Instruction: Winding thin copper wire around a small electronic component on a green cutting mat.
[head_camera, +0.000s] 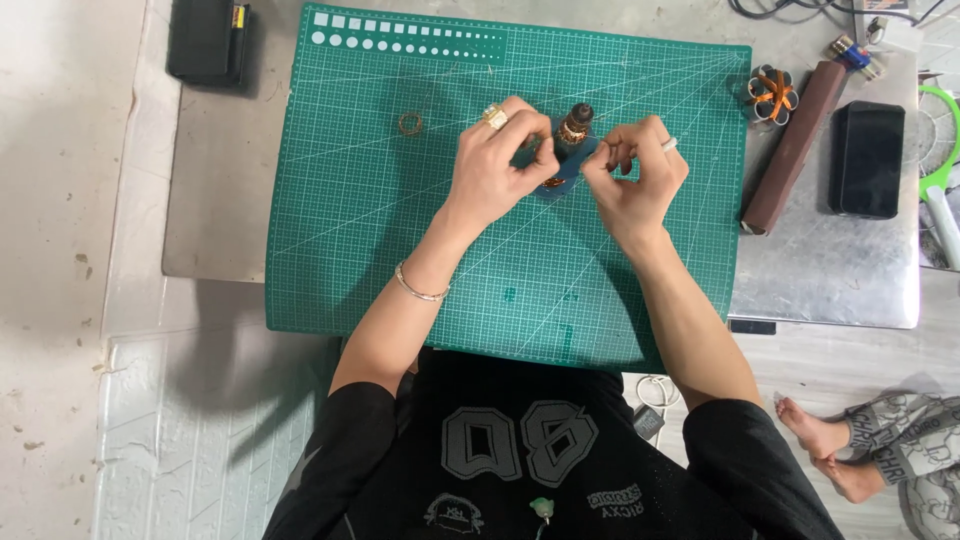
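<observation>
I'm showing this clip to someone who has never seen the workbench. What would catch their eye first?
The large green gridded cutting mat fills the middle of the metal table. At its centre, the left hand and right hand pinch at a small dark cylindrical part with copper windings, resting on a blue scrap. A long brown cylindrical roll and a black phone lie on the table right of the mat.

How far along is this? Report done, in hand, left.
Done: nothing looks finished. In hand: left hand and right hand both pinch at a small dark cylindrical part with copper winding over the green cutting mat. Left: a small ring lies untouched on the mat.
</observation>
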